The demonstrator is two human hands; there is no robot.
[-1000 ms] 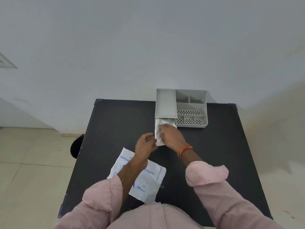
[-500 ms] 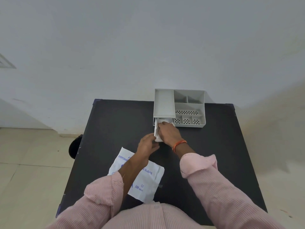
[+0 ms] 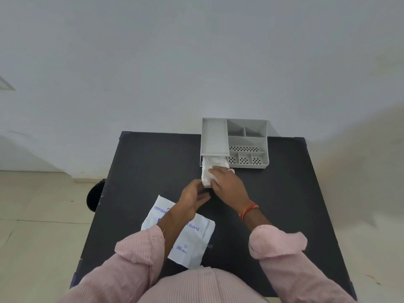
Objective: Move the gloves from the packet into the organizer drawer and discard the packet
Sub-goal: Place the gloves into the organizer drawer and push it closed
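Observation:
A grey organizer (image 3: 247, 142) stands at the table's far edge, its drawer (image 3: 207, 186) pulled out toward me on the left side. White gloves (image 3: 206, 173) fill the drawer. My right hand (image 3: 227, 182) lies flat on the gloves, fingers spread, pressing them down. My left hand (image 3: 194, 196) hovers just left of the drawer's front end, fingers loosely curled, with nothing in it. The white glove packet (image 3: 188, 241) with blue print lies flat on the table under my left forearm.
The black table (image 3: 284, 204) stands against a white wall. A dark round object (image 3: 94, 199) sits on the tiled floor beside the table's left edge. The organizer's right side has several open compartments (image 3: 246, 159).
My right hand has shifted a little on the gloves and kept pressing them into the drawer. My left hand has opened slightly and stayed beside the drawer front.

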